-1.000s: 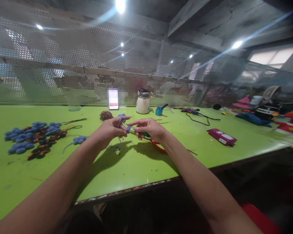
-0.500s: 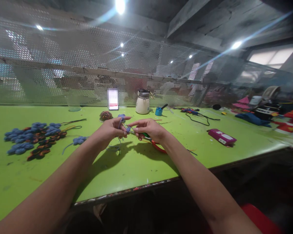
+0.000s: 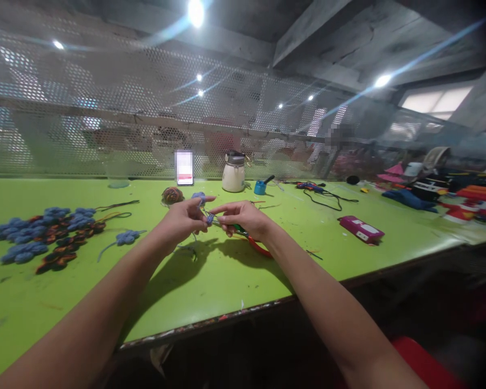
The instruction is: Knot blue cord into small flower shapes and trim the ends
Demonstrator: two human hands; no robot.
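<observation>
My left hand and my right hand meet above the green table. Both pinch a small blue yarn piece between their fingertips, and a blue strand trails down from it. My right hand also grips a thin metal hook with a green handle. Red-handled scissors lie on the table just under my right wrist. A finished blue yarn flower lies to the left of my left hand.
A pile of blue and dark yarn flowers lies at the left. At the back stand a yarn ball, a phone, a white jar and a blue cup. A pink box lies right. Perforated metal screen behind.
The view has shifted slightly left and down. Both hands stay together on the blue yarn piece with only small finger movement.
</observation>
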